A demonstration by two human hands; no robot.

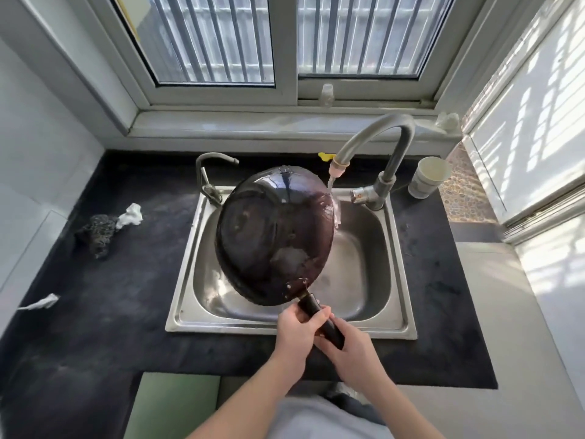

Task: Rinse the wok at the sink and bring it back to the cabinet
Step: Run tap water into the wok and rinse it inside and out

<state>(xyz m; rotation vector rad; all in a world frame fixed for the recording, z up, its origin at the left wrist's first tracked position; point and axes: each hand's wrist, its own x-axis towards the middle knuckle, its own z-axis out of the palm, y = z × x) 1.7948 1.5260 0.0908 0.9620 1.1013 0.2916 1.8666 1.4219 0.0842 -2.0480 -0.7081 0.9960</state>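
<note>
From the head camera, we look down at a rectangular stainless steel sink [373, 324] set in a dark grey stone countertop [95, 312] below a white-framed window [285, 58]. We hold a round dark iron wok [273, 236] tilted on its side over the basin, its hollow facing us and to the left. Our left hand [299, 324] is closed around the wok's black handle [321, 318] near the bowl; our right hand [351, 346] grips the handle's end just beneath. A curved grey metal tap [376, 134] pours a thin stream of water [330, 183] onto the wok's upper right rim. The basin holds only wet sheen that we can see. A pale round plastic cup [427, 177] stands right of the tap, its contents hidden from us. On the counter at left lie a dark scouring pad [96, 229] and a crumpled white tissue [131, 215], touching.
</note>
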